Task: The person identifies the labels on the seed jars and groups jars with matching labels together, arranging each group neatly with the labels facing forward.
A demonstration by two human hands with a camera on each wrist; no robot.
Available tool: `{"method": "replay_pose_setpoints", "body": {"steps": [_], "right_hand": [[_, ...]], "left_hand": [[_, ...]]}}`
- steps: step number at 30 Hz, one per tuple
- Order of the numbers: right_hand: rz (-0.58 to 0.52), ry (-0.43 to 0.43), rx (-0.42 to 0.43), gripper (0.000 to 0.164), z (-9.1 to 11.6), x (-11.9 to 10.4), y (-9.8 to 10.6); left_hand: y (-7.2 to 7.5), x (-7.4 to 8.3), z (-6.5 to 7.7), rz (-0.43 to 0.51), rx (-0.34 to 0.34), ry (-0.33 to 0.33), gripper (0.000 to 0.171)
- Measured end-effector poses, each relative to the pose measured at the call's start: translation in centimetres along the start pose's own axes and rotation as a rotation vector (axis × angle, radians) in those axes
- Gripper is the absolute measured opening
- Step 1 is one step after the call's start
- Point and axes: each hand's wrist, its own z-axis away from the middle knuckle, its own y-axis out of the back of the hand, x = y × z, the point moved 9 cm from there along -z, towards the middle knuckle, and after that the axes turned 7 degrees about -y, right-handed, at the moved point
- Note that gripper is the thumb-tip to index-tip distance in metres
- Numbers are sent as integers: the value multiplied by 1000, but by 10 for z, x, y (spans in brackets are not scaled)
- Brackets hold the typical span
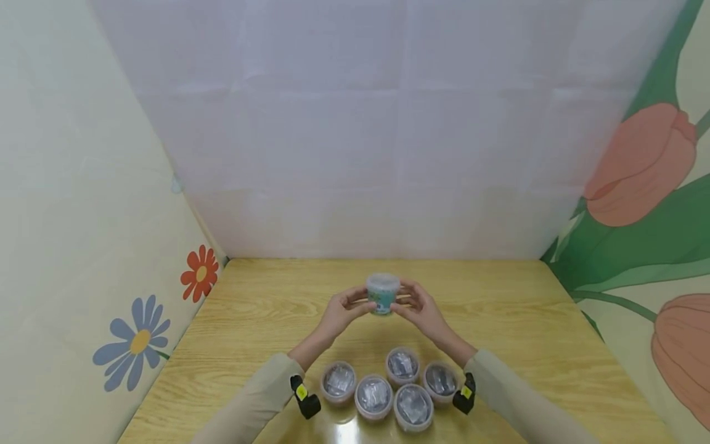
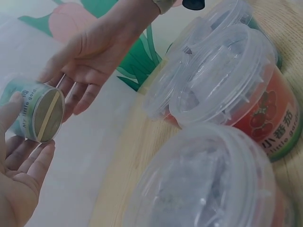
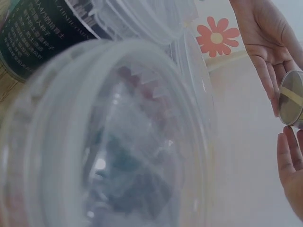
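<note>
Head view: at six o'clock, a small teal-labelled cup (image 1: pixel 383 299) is held above a wood-grain table (image 1: pixel 266 287), its whitish lid uppermost. The left hand (image 1: pixel 342 313), at the cup's eight o'clock, and the right hand (image 1: pixel 423 311), at its four o'clock, pinch it between thumb and fingers. Toward six o'clock from the cup, five lidded tubs (image 1: pixel 373 396) stand close together, silvery packets showing through their lids.

Left wrist view: the cup is at nine o'clock, its round base showing a pale strip. The left hand grips from the cup's six o'clock, the right from two o'clock. Toward three o'clock stands a tub with a red tomato label (image 2: pixel 270 111).

Right wrist view: the cup is cut off at three o'clock, fingers touching it. A dark label (image 3: pixel 49 35) with white writing sits at ten o'clock.
</note>
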Motion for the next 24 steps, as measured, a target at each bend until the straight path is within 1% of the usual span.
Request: {"method": "replay_pose_setpoints", "body": {"steps": [3, 8, 11, 12, 14, 18, 19, 24], "right_hand": [[8, -6, 17, 53, 0, 0, 1], [26, -2, 34, 53, -1, 1, 4], [32, 13, 38, 51, -2, 1, 5], [36, 17, 40, 50, -2, 2, 5], [35, 17, 36, 49, -3, 2, 5], [31, -7, 40, 48, -3, 4, 5], [29, -12, 40, 48, -3, 4, 5], [18, -36, 40, 48, -3, 9, 7]], "left_hand": [[1, 0, 0, 8, 0, 7, 47], [4, -1, 2, 65, 13, 42, 47], [5, -1, 3, 101, 22, 38, 49], [4, 1, 4, 107, 22, 37, 49], [4, 0, 4, 122, 21, 24, 49], [6, -1, 4, 135, 25, 16, 46], [7, -4, 3, 137, 29, 10, 46], [9, -6, 2, 131, 53, 24, 45]]}}
